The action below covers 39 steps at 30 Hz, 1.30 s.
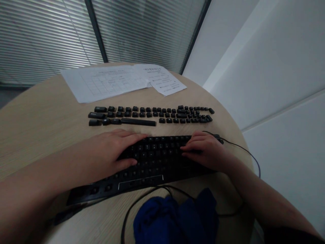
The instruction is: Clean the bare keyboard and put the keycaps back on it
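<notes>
A black keyboard [152, 169] lies at a slant near the front of the round table, some of its key positions bare. My left hand [114, 149] rests over its left part, thumb and fingers spread apart. On the right part, my right hand [203, 149] has its fingers bent and drawn together at the keys; whatever they hold, if anything, is hidden. Beyond the keyboard, loose black keycaps [148, 114] stand in three rows, with a long bar-shaped keycap [138, 122] in the nearest row.
Printed sheets [109, 83] lie at the back of the wooden table [45, 112]. A blue cloth [175, 217] sits at the front edge, with a black cable [132, 206] looping round it. Another stretch of cable hangs at the right edge.
</notes>
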Motion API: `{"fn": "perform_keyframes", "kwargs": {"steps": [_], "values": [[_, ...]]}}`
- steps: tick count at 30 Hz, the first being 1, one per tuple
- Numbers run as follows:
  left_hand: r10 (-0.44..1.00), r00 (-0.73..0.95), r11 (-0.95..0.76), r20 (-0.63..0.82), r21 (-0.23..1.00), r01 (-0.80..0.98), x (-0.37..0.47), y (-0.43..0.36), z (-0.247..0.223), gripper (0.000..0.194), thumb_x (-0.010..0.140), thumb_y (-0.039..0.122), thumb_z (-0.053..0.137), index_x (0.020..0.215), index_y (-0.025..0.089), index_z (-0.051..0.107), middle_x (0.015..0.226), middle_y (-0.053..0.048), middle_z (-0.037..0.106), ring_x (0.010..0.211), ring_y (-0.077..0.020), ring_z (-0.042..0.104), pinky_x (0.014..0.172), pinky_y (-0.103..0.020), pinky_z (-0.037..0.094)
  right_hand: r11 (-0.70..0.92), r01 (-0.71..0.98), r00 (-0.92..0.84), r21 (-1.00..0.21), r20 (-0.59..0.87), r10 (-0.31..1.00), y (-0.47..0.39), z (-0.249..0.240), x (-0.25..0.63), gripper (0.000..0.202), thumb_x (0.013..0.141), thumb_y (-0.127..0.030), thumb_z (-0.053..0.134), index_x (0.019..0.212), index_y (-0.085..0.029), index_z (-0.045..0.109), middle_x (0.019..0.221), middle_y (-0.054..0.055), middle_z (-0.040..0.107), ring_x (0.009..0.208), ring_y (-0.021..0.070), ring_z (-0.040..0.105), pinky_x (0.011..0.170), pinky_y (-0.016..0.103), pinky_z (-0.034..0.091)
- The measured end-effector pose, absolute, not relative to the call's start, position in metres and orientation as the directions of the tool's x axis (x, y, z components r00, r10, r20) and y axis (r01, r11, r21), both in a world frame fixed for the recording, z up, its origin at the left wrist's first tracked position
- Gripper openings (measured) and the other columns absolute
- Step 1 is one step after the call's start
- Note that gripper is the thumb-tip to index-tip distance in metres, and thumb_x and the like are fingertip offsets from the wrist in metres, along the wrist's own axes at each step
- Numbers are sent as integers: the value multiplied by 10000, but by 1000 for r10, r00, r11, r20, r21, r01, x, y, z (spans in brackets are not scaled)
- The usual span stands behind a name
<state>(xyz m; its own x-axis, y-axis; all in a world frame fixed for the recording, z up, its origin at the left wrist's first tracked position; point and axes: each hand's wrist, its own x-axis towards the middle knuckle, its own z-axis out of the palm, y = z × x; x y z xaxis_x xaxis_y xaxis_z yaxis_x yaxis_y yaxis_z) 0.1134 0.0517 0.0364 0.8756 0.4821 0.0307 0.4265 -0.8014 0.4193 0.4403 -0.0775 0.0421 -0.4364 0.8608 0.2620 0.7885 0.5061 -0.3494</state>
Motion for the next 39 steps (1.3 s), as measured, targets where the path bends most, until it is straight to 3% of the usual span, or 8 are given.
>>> {"fn": "perform_keyframes", "kwargs": {"steps": [12,17,22,25,33,39], "values": [[482,876,-808,19,397,436,113,50,36,638,899,429,638,1519,329,524,1460,-28,650,1265,-310,652,1140,-443,477,450,822,-411,-350,184,893,-77,45,441,105,929,-210,727,1005,-238,794,906,25,801,839,187,704,825,346,542],[472,882,-812,8,395,431,113,51,35,664,889,453,658,1525,324,516,1479,-73,633,1293,-317,635,1152,-469,471,466,823,-425,-326,191,885,-79,47,439,97,945,-191,702,931,-228,792,895,22,798,833,189,691,819,351,531],[487,873,-814,-16,355,460,113,45,44,572,964,316,569,1530,285,497,1491,-66,615,1311,-276,618,1156,-457,457,468,832,-421,-300,208,883,-82,49,437,126,952,-180,691,949,-243,800,919,23,803,849,191,697,834,357,533],[479,878,-821,-23,342,457,113,42,47,574,977,317,558,1543,260,478,1495,-73,609,1318,-273,611,1161,-449,449,480,824,-438,-302,199,877,-83,50,437,129,951,-185,690,984,-242,801,932,27,803,861,194,702,831,356,546],[503,864,-801,-15,368,473,113,41,47,579,966,295,574,1540,287,490,1496,-58,613,1326,-269,609,1167,-441,441,504,854,-470,-131,221,854,-85,47,439,129,943,-255,696,1011,-237,805,954,50,804,845,214,702,831,398,544],[477,878,-813,37,399,425,110,52,30,683,885,435,679,1538,348,499,1481,-65,634,1298,-315,638,1151,-457,467,497,862,-469,-98,213,857,-86,50,439,172,978,-264,647,1048,-223,800,982,58,801,865,215,698,841,391,533]]}}
